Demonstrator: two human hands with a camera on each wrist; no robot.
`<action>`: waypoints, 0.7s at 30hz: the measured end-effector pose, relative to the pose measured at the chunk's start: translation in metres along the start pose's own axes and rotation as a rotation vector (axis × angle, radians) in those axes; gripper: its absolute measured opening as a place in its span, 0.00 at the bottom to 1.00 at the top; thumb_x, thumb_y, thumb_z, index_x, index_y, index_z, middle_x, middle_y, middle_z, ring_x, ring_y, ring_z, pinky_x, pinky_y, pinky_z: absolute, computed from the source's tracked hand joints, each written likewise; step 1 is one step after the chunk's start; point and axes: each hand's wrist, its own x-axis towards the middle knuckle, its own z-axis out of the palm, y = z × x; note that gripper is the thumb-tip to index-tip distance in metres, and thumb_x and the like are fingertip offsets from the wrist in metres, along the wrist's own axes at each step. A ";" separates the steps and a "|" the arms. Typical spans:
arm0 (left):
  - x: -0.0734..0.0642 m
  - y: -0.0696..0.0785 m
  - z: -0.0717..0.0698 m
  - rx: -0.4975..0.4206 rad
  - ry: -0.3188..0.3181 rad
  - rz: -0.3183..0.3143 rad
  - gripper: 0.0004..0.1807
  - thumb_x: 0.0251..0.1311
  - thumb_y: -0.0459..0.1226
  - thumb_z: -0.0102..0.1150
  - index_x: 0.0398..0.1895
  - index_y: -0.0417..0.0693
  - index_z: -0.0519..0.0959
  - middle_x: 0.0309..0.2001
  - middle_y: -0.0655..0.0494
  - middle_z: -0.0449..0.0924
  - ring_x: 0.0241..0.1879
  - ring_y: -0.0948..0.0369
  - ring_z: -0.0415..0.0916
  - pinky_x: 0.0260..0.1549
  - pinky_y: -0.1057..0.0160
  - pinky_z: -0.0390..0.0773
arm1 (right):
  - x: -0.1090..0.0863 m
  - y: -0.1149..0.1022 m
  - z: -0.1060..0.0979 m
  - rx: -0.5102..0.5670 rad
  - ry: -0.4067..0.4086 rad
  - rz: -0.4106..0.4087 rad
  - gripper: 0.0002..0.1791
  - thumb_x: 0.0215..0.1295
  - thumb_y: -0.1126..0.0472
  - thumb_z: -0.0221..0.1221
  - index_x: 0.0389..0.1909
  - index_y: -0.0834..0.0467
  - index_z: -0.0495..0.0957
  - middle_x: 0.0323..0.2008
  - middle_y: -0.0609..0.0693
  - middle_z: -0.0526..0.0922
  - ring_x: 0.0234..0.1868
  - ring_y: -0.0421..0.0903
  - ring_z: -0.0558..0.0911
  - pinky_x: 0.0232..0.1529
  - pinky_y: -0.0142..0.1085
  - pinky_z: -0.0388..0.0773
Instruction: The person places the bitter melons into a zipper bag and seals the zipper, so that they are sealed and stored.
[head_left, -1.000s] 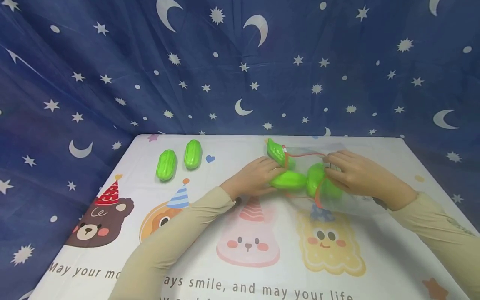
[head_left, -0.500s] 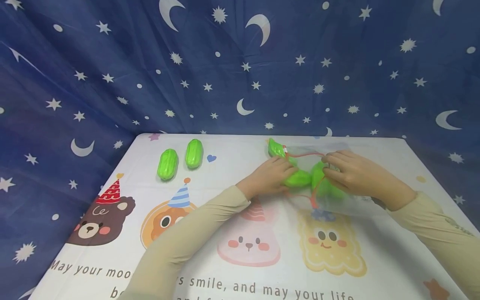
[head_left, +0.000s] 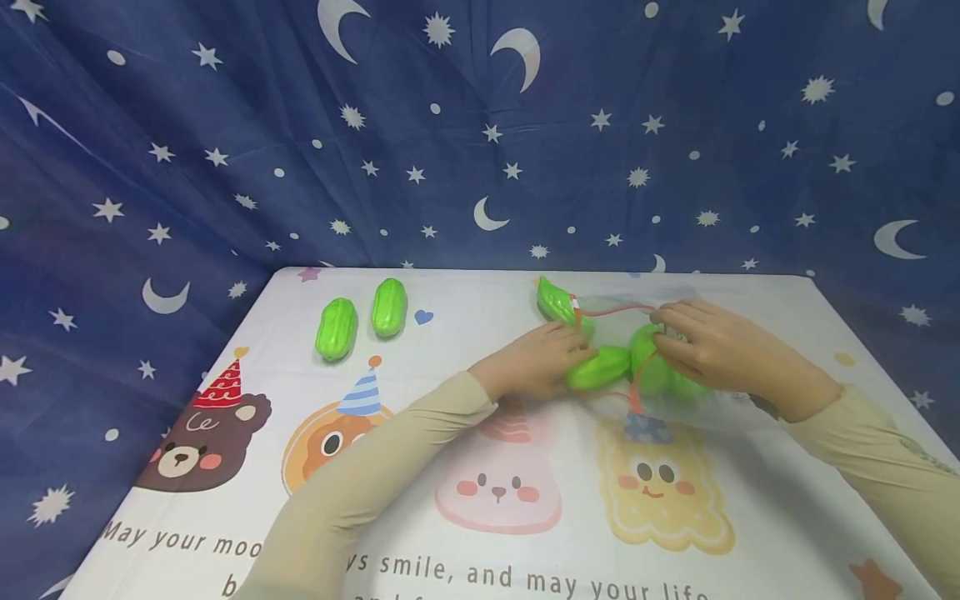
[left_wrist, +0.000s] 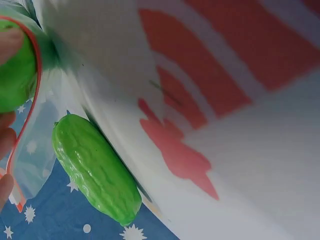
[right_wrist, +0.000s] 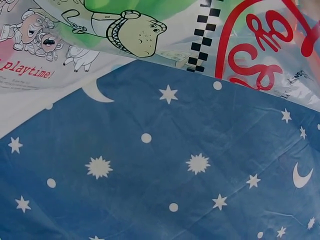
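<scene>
Right of the frame's centre, the left hand (head_left: pixel 536 362) holds an oblong green toy vegetable (head_left: pixel 602 367) at the mouth of a red-rimmed transparent bag (head_left: pixel 617 311) gripped by the right hand (head_left: pixel 716 346), while two ridged green toys (head_left: pixel 336 329) lie left of centre on a cartoon-printed tablecloth (head_left: pixel 420 525).

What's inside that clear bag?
Blurry green shapes show through the bag; the right hand covers part of it, so I can't count them. The left hand holds a green piece at the red rim; I can't tell whether its tip is inside.
</scene>
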 end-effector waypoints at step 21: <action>0.017 0.013 -0.001 0.146 0.066 -0.096 0.24 0.58 0.55 0.56 0.50 0.50 0.77 0.44 0.60 0.79 0.50 0.61 0.73 0.61 0.61 0.66 | -0.001 0.002 0.002 -0.006 0.037 -0.019 0.19 0.72 0.61 0.39 0.24 0.62 0.73 0.33 0.59 0.78 0.34 0.55 0.77 0.36 0.44 0.75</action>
